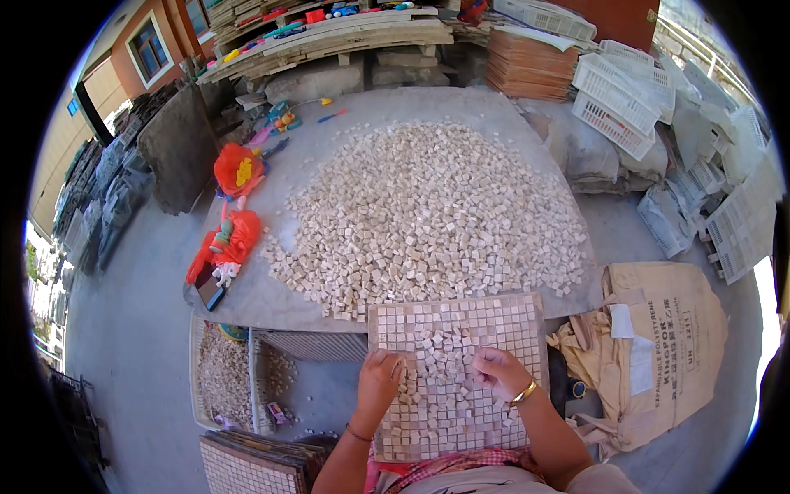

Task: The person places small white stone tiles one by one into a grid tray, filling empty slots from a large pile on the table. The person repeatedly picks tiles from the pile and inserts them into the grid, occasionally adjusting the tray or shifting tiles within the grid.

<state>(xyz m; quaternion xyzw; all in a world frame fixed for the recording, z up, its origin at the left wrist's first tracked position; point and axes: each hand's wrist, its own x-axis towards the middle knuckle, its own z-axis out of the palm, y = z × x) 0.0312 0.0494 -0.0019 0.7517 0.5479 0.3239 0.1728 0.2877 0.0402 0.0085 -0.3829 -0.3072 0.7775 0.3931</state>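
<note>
A square grid tray (540, 306) leans across my lap and the table edge, with many pale stone mosaic tiles in its cells. Loose tiles (444, 352) are scattered over its middle and lower left. My left hand (380, 380) rests over the tray's left side, its fingers curled and closed; what they hold, if anything, is hidden. On the other side, my right hand (500, 372) has its fingers pinched together just beside the loose tiles. Whatever is between those fingertips is too small to make out. A large heap of stone cubes (428, 214) covers the table beyond.
The stone table (247, 300) carries red plastic bags (239, 235) and a dark phone (209, 290) at left. Below stand a white crate (197, 370) of stone bits and stacked tile sheets (247, 469). A brown sack (666, 346) lies right; white crates (617, 99) pile behind.
</note>
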